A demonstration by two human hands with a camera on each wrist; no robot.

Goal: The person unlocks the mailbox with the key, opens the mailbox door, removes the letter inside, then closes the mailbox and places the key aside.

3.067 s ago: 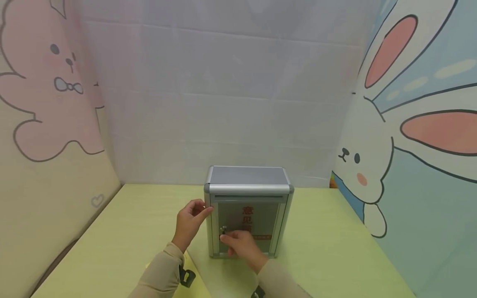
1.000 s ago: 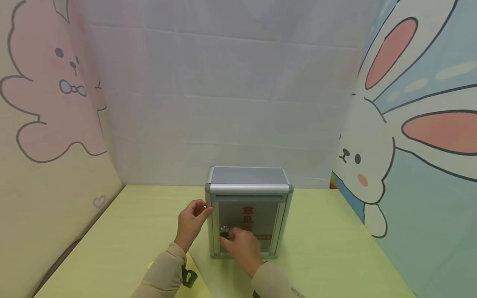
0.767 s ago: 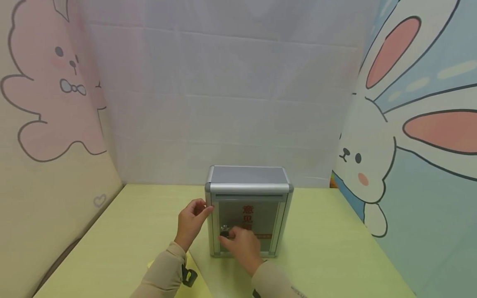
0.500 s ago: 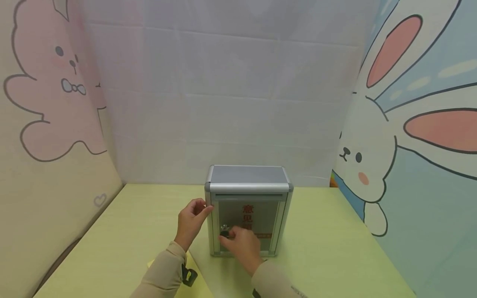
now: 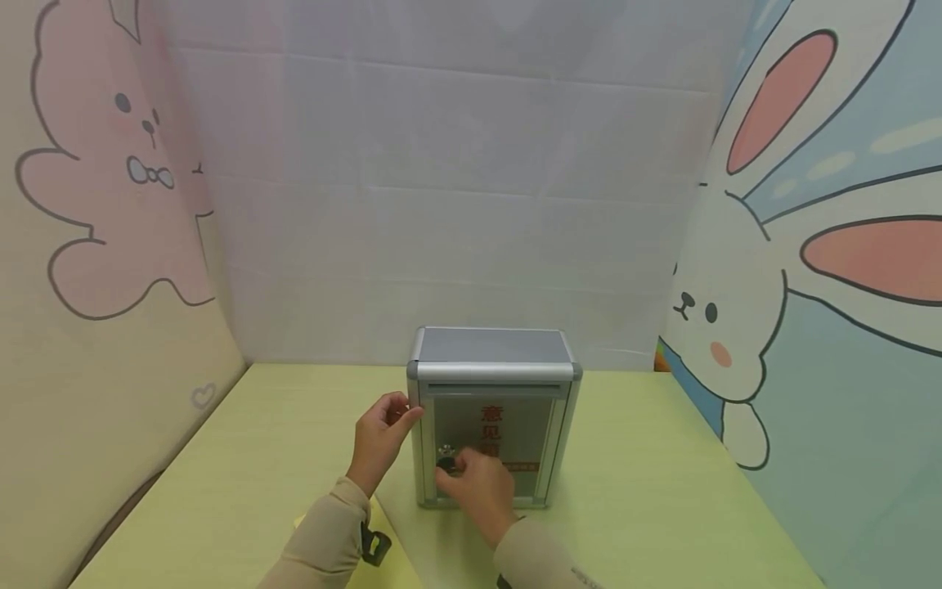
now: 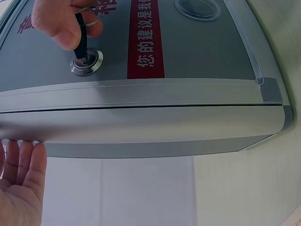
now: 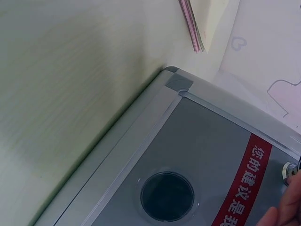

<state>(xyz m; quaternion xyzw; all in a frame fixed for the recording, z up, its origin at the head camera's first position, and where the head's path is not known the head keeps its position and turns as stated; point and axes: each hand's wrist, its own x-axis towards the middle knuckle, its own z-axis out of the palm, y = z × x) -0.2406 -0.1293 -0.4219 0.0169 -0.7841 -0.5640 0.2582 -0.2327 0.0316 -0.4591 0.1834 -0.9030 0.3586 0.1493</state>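
Note:
A grey metal suggestion box with silver edges and red lettering stands upright on the table in the head view. At the lower left of its front panel is a round lock, with a black-headed key inserted in it. My right hand pinches the key between thumb and fingers; a metal ring hangs from the key's head. My left hand touches the box's left side with fairly straight fingers, as the left wrist view also shows. In the right wrist view, only some right fingers appear.
Yellow paper lies on the pale yellow table beneath my left forearm. A round dark window sits low on the box's front. A white curtain hangs behind, with cartoon-printed panels at both sides.
Since the oldest frame, my right hand has turned at the lock and the key's black head shows broader side on. My left hand keeps its place against the box.

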